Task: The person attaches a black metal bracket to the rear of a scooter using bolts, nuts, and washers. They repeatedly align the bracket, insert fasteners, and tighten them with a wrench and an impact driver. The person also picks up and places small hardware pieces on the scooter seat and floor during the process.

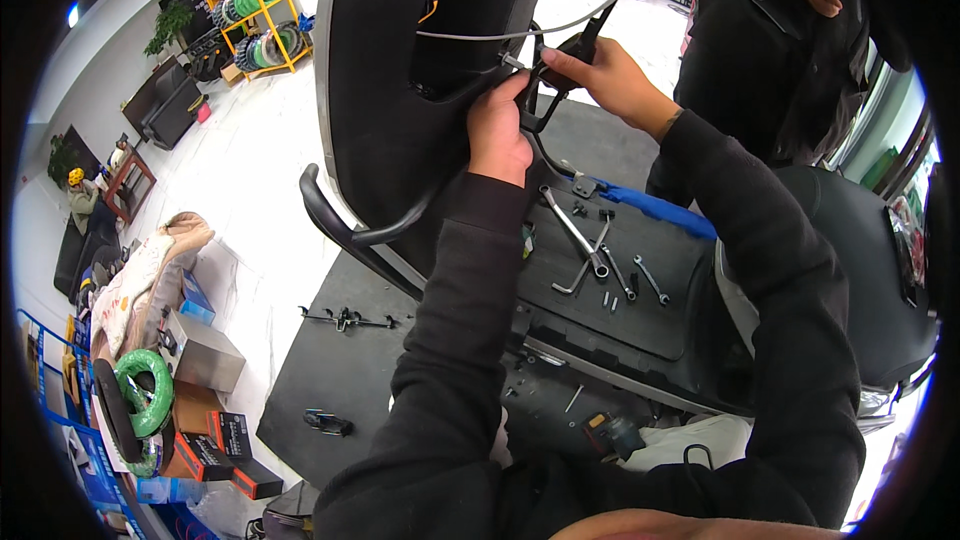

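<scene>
A scooter's black front panel [372, 90] stands upright at the upper middle, with an opening in its inner face. Beside that opening, my left hand [497, 135] is closed, thumb and fingers pressed on the lower part of a black bent-tube bracket [540, 124]. My right hand [622, 85] is closed round the upper part of the same bracket, its thumb lying across it. A silver bolt or stud [512, 61] sticks out of the panel just above my left fingertips. Passing over the bracket is a grey cable [480, 37]. My hands partly hide where bracket and panel meet.
Wrenches [572, 230], a hex key and small fasteners lie on the scooter's footboard [660, 325]. The seat [850, 270] is at right, near a person in black [765, 50]. A power tool [612, 434] rests low. Boxes [205, 450] and a green coil [145, 390] sit left.
</scene>
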Motion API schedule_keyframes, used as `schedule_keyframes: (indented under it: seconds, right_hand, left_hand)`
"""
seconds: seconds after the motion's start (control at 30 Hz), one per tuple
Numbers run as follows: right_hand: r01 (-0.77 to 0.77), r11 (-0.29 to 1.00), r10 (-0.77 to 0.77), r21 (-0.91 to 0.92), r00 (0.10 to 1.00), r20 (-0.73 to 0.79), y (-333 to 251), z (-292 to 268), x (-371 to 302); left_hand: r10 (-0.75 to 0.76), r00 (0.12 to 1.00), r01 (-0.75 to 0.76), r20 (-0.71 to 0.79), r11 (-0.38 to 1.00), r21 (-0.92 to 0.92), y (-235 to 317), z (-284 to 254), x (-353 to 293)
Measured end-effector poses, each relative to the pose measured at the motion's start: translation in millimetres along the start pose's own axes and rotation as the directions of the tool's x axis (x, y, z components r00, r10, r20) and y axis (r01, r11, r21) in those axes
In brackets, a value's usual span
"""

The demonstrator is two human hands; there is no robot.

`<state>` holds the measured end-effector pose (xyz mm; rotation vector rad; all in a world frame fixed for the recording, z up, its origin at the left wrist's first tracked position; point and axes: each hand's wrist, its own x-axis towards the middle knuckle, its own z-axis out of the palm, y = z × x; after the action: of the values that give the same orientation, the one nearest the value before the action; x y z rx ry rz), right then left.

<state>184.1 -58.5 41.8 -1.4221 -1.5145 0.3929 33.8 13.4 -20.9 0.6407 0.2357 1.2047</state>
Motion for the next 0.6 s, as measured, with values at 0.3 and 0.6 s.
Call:
schedule_keyframes:
  seconds: [0.3, 0.6]
  right_hand:
    - [-0.049, 0.999, 0.049, -0.016, 0.999, 0.007, -4, -1, 0]
    - [-0.011, 1.000, 0.011, 0.022, 1.000, 0.008, 0, -1, -3]
  left_hand:
    - [0.003, 1.000, -0.004, 0.026, 1.000, 0.031, -4, 0, 5]
    - [-0.040, 0.999, 0.043, -0.037, 0.994, 0.096, -8, 6, 9]
